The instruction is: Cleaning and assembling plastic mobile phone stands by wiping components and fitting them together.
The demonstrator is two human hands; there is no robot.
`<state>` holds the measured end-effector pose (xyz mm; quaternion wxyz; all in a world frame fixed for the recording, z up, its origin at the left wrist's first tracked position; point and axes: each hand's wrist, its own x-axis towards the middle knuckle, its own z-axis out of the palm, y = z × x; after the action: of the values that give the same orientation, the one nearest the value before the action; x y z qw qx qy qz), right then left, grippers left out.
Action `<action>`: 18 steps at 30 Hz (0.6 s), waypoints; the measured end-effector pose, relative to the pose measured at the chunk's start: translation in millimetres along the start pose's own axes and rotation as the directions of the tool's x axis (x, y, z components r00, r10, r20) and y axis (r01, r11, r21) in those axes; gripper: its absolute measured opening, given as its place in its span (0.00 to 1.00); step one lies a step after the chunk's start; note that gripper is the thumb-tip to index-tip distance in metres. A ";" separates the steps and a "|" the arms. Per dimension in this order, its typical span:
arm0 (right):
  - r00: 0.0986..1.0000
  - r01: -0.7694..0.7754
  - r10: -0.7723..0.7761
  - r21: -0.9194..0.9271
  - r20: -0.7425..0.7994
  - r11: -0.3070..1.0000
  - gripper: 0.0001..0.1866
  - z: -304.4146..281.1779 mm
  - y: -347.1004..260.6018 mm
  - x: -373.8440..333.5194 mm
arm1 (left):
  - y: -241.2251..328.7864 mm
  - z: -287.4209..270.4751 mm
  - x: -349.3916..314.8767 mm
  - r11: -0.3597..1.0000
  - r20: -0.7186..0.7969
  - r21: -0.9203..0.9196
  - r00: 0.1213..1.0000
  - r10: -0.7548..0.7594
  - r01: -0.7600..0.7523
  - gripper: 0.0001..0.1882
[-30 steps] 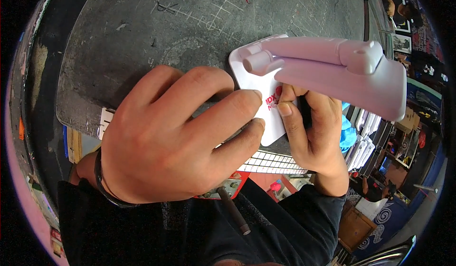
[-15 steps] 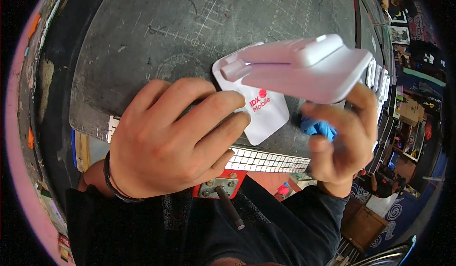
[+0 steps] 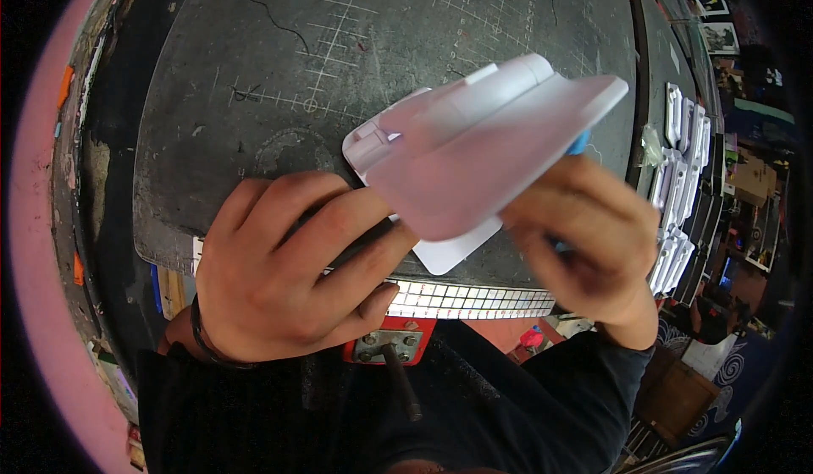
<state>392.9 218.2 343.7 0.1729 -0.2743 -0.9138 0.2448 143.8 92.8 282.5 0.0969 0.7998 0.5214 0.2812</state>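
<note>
A white folding plastic stand (image 3: pixel 474 157), probably for a phone, lies hinged apart on a dark board (image 3: pixel 254 135). Its upper panel is raised, tilted and blurred, covering most of the flat base (image 3: pixel 461 247) below. My left hand (image 3: pixel 284 262) bears on the stand's left side with bent fingers, the fingertips partly hidden under the panel. Behind the panel's right edge, my right hand (image 3: pixel 597 237) has its fingers on the panel; they are smeared by motion. A bit of something blue (image 3: pixel 580 143) shows between the panel and the right hand.
A white gridded ruler strip (image 3: pixel 470 299) runs along the board's near edge, above a red bracket with a metal rod (image 3: pixel 398 364). Rows of similar white plastic pieces (image 3: pixel 677 182) are stacked at the right, beside crumpled clear plastic (image 3: pixel 651 150). White measuring lines mark the board.
The raised panel has swung left and toward me, covering the red print on the base. My right hand's fingers have come up against it. The blue thing is now mostly hidden.
</note>
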 end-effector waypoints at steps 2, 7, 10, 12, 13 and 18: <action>0.971 0.231 -0.231 0.003 0.055 0.973 0.12 13.5 -0.1 8.7 | 1.4 -1.8 -1.1 1.000 0.017 0.008 1.000 -0.024 0.024 0.23; 0.903 0.429 -0.427 -0.194 0.052 0.882 0.20 25.0 7.4 6.4 | 3.7 -1.0 1.0 1.000 0.000 0.015 1.000 -0.022 0.022 0.22; 0.871 0.478 -0.489 -0.294 0.037 0.828 0.20 31.0 11.1 0.1 | 2.9 -0.9 1.4 1.000 0.003 0.010 1.000 -0.008 0.008 0.22; 0.862 0.490 -0.506 -0.289 0.023 0.822 0.18 34.7 11.6 1.9 | 3.4 3.3 0.3 0.999 -0.013 0.016 0.999 -0.030 0.030 0.22; 0.862 0.491 -0.506 -0.282 0.023 0.824 0.18 42.9 16.2 2.6 | 3.2 4.5 -0.3 0.999 -0.036 0.021 0.998 -0.043 0.044 0.22; 0.787 0.516 -0.579 -0.288 -0.211 0.807 0.18 54.9 18.3 -0.3 | 3.6 -0.3 2.1 0.999 -0.004 0.034 1.000 -0.022 0.022 0.24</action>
<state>376.0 212.0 288.7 0.3374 -0.0454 -0.9394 0.0409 147.1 93.0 285.1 0.0857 0.7950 0.5351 0.2725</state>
